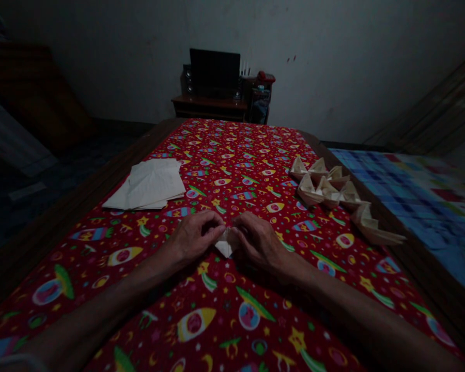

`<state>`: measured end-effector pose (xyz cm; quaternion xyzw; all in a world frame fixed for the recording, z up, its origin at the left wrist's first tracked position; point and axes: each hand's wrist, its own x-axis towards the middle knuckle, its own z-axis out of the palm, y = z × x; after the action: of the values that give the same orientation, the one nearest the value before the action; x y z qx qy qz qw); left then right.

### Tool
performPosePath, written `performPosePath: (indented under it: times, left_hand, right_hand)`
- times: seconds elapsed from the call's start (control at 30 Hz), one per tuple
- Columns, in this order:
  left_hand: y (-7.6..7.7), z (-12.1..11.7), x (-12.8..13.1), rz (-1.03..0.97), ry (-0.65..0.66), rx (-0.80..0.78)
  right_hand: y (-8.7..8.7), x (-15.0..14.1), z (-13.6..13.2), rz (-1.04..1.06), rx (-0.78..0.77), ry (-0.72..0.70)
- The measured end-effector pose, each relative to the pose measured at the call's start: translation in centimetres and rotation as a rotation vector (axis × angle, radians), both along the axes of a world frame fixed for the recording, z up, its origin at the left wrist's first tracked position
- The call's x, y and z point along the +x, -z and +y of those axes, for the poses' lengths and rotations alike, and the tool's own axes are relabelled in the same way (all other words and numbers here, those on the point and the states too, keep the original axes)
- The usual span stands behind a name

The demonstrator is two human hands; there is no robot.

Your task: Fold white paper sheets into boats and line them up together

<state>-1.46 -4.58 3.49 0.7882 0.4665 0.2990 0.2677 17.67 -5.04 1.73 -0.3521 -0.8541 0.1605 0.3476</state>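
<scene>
A small piece of folded paper [227, 246] sits between my two hands, low over the red patterned cloth, its lower corner pointing toward me. My left hand [196, 233] pinches its left side with thumb and fingertips. On the other side, my right hand [261, 238] grips the right edge, fingers curled over it. Much of the paper is covered by my fingers. Ahead on the left lies a stack of pale paper sheets [155, 182]. To the right stand several folded paper boats [327, 188], grouped close together, with one boat [374, 227] nearer me.
The red cloth [232, 320] with rockets and stars covers a long dark-edged table. Beyond its far end stands a desk [209, 106] with a dark monitor [215, 71] and speakers. A blue checked sheet [403, 186] spreads at the right, below a pale wall.
</scene>
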Motion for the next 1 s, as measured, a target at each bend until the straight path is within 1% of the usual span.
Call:
performPosePath:
  times: [0.13,0.27,0.4,0.5,0.67,0.8,0.87,0.9,0.97,1.0]
  left_hand:
    - [0.0,0.1,0.1,-0.020,-0.040,0.061]
    - [0.1,0.5,-0.2,-0.089,-0.182,0.119]
    - [0.3,0.9,-0.6,-0.169,-0.281,0.056]
    - [0.9,1.3,-0.8,-0.170,-0.308,0.026]
    - [2.6,2.0,-1.2,0.059,-0.278,0.114]
    - [3.4,1.9,-1.6,0.305,-0.197,0.164]
    - [3.3,1.6,-1.6,0.440,-0.163,0.201]
    - [3.1,1.4,-1.6,0.488,-0.170,0.235]
    - [2.6,0.9,-1.2,0.535,-0.174,0.343]
    - [2.3,0.5,-0.9,0.543,-0.137,0.411]
  right_hand:
    - [-0.1,0.1,-0.1,0.010,-0.011,0.038]
    - [0.2,0.4,0.2,0.083,-0.026,0.118]
    - [0.2,1.0,0.7,0.138,-0.031,0.161]
    - [0.4,2.1,0.9,0.094,0.003,0.215]
    - [1.0,4.0,1.0,-0.104,-0.049,0.289]
    - [1.1,4.4,1.0,-0.199,-0.119,0.331]
    - [1.0,4.3,1.1,-0.232,-0.155,0.334]
    - [1.0,4.3,1.1,-0.246,-0.156,0.330]
    - [1.0,4.3,1.2,-0.263,-0.132,0.316]
    - [1.1,4.3,1.2,-0.267,-0.116,0.307]
